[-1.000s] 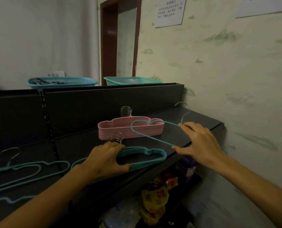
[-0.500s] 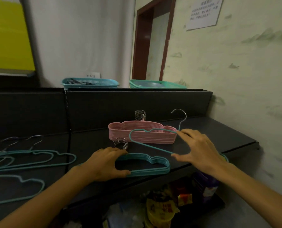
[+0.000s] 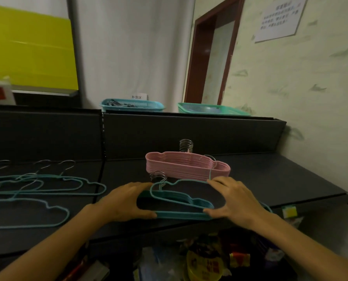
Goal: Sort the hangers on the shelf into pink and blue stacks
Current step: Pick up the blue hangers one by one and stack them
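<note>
A pink hanger stack (image 3: 187, 166) lies on the black shelf (image 3: 280, 179), metal hooks toward the back. In front of it sits a blue hanger stack (image 3: 181, 215) near the shelf's front edge. My left hand (image 3: 126, 201) grips the stack's left end, thumb on the front rail. My right hand (image 3: 232, 199) holds a single blue hanger (image 3: 179, 181) by its right end, tilted just over the blue stack, with the thumb touching the stack's front right corner. Several loose blue hangers (image 3: 47, 185) lie spread on the shelf at the left.
The shelf's black back panel (image 3: 189, 134) rises behind the stacks. A blue basket (image 3: 131, 105) and a green basket (image 3: 211, 109) stand on top of it. Packaged goods (image 3: 203, 262) fill the lower shelf. A wall runs along the right.
My right hand has brought the single blue hanger down and left, from in front of the pink stack onto the blue stack. My left hand stays on the blue stack. The view has swung left.
</note>
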